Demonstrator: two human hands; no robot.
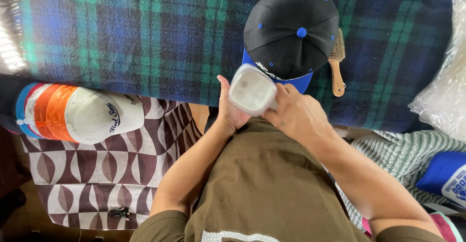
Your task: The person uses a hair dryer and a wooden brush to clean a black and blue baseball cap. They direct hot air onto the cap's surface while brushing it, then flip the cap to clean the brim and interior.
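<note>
My right hand [297,115] grips a white cylindrical container [252,90], seen end on, close to my chest. My left hand [229,110] rests against the container's left side with the thumb up, fingers hidden behind it. Just beyond the hands, a black cap [290,28] with a blue brim and blue top button lies on a blue and green plaid blanket [145,33]. A small wooden brush [337,63] lies by the cap's right edge.
A white, orange and blue cap [77,113] sits at the left on a brown and white patterned cloth [97,174]. Clear plastic bags [444,86] are at the right edge. A striped grey cloth [403,154] and a blue object [446,176] lie lower right.
</note>
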